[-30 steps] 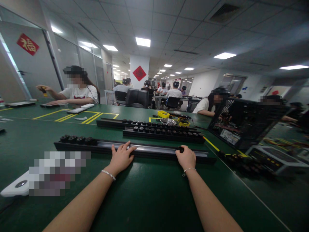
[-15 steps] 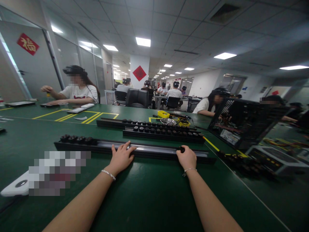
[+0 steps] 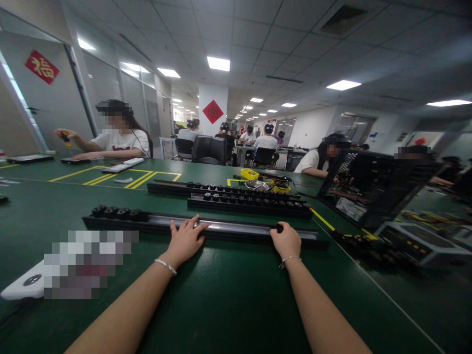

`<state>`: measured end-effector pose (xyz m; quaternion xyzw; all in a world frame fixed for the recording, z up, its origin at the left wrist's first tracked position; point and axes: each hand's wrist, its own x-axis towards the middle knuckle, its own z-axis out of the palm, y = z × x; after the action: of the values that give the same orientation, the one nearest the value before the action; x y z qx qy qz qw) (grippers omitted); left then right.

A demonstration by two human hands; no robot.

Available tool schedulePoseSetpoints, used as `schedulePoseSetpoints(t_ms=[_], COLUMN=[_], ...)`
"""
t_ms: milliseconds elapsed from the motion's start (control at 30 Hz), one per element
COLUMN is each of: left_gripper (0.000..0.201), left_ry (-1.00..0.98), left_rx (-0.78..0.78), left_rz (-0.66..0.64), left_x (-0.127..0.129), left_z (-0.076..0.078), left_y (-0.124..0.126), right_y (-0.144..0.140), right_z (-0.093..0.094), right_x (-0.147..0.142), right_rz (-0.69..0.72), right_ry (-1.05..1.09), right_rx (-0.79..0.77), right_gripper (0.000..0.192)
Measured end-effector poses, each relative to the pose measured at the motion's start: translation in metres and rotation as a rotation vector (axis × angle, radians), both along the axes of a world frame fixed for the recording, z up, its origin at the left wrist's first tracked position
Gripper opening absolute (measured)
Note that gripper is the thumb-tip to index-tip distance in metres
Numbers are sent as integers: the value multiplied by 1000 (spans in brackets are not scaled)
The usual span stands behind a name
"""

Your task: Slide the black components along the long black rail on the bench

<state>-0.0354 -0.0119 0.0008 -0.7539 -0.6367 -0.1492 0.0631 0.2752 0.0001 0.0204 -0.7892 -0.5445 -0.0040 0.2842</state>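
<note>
A long black rail (image 3: 236, 232) with a shiny inner channel lies across the table in front of me. Several small black round parts (image 3: 117, 212) sit in a row in its left end. My left hand (image 3: 184, 239) rests with spread fingers on the near edge of the rail, left of its middle. Farther right, my right hand (image 3: 286, 241) has its fingers closed around a small black part (image 3: 279, 227) at the channel. Most of that part is hidden by the fingers, so I cannot tell its exact kind.
Behind lie two more black rails (image 3: 254, 207) carrying round parts. A yellow bin (image 3: 250, 174) and a metal dish (image 3: 257, 186) stand beyond them. On the right are an open computer case (image 3: 368, 187) and a power supply (image 3: 416, 243). A white device (image 3: 25, 287) lies left. Co-workers sit around.
My two hands and the rail look almost unmoved. The co-worker at the left has shifted a raised hand, with a yellow-and-black tool in it, slightly left.
</note>
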Motion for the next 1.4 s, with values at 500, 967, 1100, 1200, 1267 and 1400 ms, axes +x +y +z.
schedulePoseSetpoints(t_ms=[500, 967, 1100, 1200, 1267, 1400], left_gripper=[41, 41, 42, 42, 42, 41], left_ry=[-2, -8, -9, -8, -7, -10], left_rx=[-23, -8, -20, -16, -13, -17], left_rz=[1, -3, 7, 5, 2, 5], left_x=[0, 0, 0, -1, -1, -1], left_z=[3, 1, 1, 0, 0, 0], left_y=[-1, -1, 0, 0, 0, 1], right_y=[0, 0, 1, 1, 0, 0], right_z=[-1, -1, -2, -2, -2, -1], right_x=[9, 12, 14, 17, 18, 19], right_rz=[-22, -45, -56, -61, -60, -68], right_ry=[10, 20, 15, 18, 20, 35], right_rx=[8, -1, -1, -7, -3, -6], right_gripper=[44, 43, 43, 44, 44, 44])
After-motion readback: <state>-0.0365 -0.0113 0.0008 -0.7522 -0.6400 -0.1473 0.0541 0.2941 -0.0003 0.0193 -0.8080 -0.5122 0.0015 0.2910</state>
